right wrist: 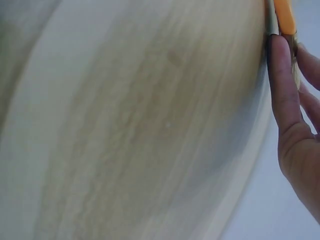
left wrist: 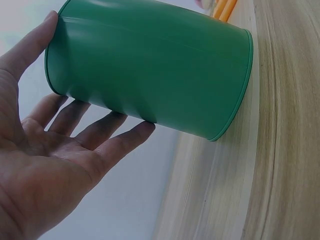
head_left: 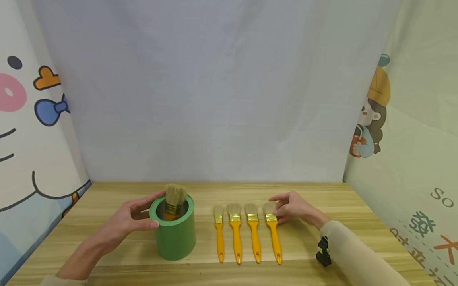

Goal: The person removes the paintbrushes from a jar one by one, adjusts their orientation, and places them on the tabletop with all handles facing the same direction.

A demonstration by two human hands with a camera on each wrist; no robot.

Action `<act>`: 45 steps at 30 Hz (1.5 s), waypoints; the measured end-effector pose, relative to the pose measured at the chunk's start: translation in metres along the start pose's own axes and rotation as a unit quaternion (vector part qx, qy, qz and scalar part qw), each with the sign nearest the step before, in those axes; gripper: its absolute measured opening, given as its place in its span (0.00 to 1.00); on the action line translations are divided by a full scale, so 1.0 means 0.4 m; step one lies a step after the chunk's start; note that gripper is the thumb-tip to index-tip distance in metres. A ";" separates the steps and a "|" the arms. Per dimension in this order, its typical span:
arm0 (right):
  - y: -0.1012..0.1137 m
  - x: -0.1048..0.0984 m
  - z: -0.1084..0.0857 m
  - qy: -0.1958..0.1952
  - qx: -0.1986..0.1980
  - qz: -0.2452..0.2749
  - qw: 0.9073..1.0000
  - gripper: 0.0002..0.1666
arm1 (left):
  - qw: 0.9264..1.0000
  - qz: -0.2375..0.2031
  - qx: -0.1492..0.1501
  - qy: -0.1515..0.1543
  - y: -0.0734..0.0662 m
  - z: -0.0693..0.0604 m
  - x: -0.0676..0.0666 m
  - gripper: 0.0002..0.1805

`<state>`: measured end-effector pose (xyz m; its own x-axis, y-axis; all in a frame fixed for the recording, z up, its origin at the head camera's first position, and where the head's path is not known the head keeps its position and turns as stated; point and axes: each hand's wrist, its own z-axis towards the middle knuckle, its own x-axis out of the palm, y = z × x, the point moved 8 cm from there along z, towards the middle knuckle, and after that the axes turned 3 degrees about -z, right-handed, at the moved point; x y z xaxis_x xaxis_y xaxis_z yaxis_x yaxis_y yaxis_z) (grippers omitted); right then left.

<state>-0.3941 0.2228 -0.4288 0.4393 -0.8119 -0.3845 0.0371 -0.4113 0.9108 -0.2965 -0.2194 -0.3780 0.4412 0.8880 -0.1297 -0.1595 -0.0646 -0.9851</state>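
Observation:
A green can (head_left: 176,238) stands upright on the wooden table, left of the middle. One paintbrush (head_left: 175,198) is in it, bristles up, its lower part hidden inside. My left hand (head_left: 134,214) holds the can from its left, thumb and fingers spread against the rim and side; in the left wrist view the fingertips touch the green wall (left wrist: 150,65). My right hand (head_left: 294,208) pinches the rightmost paintbrush (head_left: 274,238) at its bristle end. That brush lies flat, orange handle toward me. In the right wrist view only part of its handle (right wrist: 285,17) shows, between thumb and fingers.
Between the can and the right hand, more orange-handled paintbrushes (head_left: 236,234) lie side by side, bristles away from me. The leftmost one (head_left: 220,234) is narrower. A pale cloth (head_left: 222,99) hangs behind the table (head_left: 143,274), with printed cloths at both sides.

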 end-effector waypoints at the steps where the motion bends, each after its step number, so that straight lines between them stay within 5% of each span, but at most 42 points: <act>1: 0.000 0.000 0.002 0.000 0.001 0.000 1.000 0.36 | 1.000 0.000 0.002 0.002 -0.001 0.000 0.000 0.43; 10: 0.008 0.006 0.005 0.011 -0.003 -0.038 0.999 0.33 | 1.000 -0.002 0.004 0.005 -0.001 0.002 0.001 0.43; 17: 0.021 -0.001 0.008 -0.015 -0.028 -0.128 0.991 0.31 | 1.000 0.000 0.009 0.008 -0.001 0.002 0.000 0.43; 45: 0.031 -0.003 0.012 -0.034 -0.073 -0.189 0.979 0.28 | 1.000 -0.001 0.010 0.008 -0.009 0.002 0.002 0.43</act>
<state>-0.3985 0.2168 -0.4176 0.3095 -0.6401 -0.7032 0.3158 -0.6284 0.7109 -0.2962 -0.2181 -0.3746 0.4548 0.8810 -0.1300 -0.1770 -0.0536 -0.9828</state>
